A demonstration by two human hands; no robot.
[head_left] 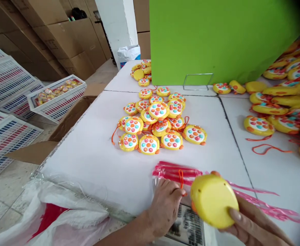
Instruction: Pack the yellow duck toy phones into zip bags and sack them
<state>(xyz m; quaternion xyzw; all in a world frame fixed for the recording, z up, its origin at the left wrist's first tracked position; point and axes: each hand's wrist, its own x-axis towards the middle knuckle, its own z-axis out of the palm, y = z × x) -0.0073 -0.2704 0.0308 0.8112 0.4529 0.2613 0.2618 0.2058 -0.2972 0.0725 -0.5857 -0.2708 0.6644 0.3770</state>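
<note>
My right hand [252, 220] grips a yellow duck-like toy [213, 201], its plain back turned up and orange bits at its edge. Beside it, my left hand [165, 205] is closed, thumb and finger pinching an orange cord loop [181, 179] near the toy; whether the cord is tied to the toy I cannot tell. Under and behind both hands lies a bundle of pink and clear plastic strips or bags [175, 171]. Farther back sits a pile of similar toys [158, 111], showing white faces with coloured buttons, some with orange cords.
A green board [216, 41] with a wire stand [197, 82] rises at the back of the white table [93, 153]. More toys [288, 102] are heaped at right. Left of the table are an open carton [70, 119], plastic baskets [60, 106] and stacked cardboard boxes [62, 37].
</note>
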